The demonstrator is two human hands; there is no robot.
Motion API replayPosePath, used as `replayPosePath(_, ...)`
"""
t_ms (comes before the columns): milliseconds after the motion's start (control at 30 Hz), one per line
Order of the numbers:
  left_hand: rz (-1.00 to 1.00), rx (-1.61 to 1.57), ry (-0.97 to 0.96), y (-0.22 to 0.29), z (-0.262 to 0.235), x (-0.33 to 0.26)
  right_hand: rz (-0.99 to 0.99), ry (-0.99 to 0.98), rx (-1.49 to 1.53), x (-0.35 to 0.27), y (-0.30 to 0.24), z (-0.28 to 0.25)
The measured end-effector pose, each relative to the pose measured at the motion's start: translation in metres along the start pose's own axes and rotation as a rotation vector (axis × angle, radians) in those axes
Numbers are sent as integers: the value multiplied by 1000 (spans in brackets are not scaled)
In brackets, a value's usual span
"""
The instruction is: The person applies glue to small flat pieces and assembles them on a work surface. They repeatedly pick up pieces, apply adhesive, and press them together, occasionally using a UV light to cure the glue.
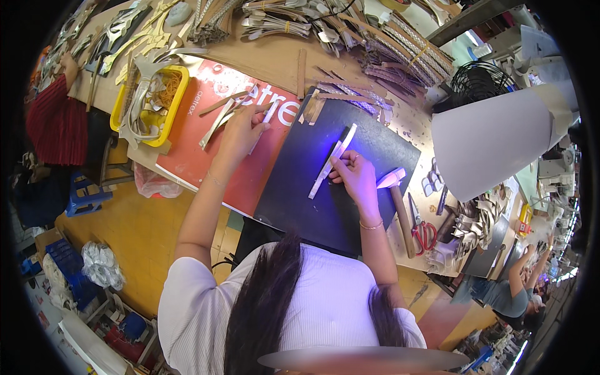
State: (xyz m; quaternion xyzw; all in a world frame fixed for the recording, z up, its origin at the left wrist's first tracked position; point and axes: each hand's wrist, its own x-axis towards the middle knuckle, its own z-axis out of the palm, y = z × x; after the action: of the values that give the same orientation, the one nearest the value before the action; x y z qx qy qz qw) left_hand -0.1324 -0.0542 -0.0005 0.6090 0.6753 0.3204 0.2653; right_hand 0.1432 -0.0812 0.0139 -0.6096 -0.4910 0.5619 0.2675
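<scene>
Pinched in my right hand (356, 179) is a narrow white strip (322, 177), slanting over a black mat (290, 194) under bluish light. My left hand (239, 130) is over the red printed sheet (206, 150), fingers curled at a thin pale strip (254, 147). The fingers partly hide the hold on it. More loose strips, pale and brown, lie beside that hand, including a white strip (212, 130). To the right of my right hand, a hammer (402, 215) with a pale head and wooden handle lies at the mat's edge.
Red-handled scissors (424, 236) lie right of the hammer. A yellow basket (185, 84) holding rubber bands and pale pieces stands left. Bundled strips (275, 24) line the far table. A large pale curved panel (494, 140) rises at right. Co-workers sit at both sides.
</scene>
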Motion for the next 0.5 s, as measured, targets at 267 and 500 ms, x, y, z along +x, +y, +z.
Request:
replayPosePath(267,92,-231,-328,55,37,-41,25,-37,123,1,-1,0)
replayPosePath(500,-245,-674,-603,63,53,-37,-29,-112,287,-1,-6,-5)
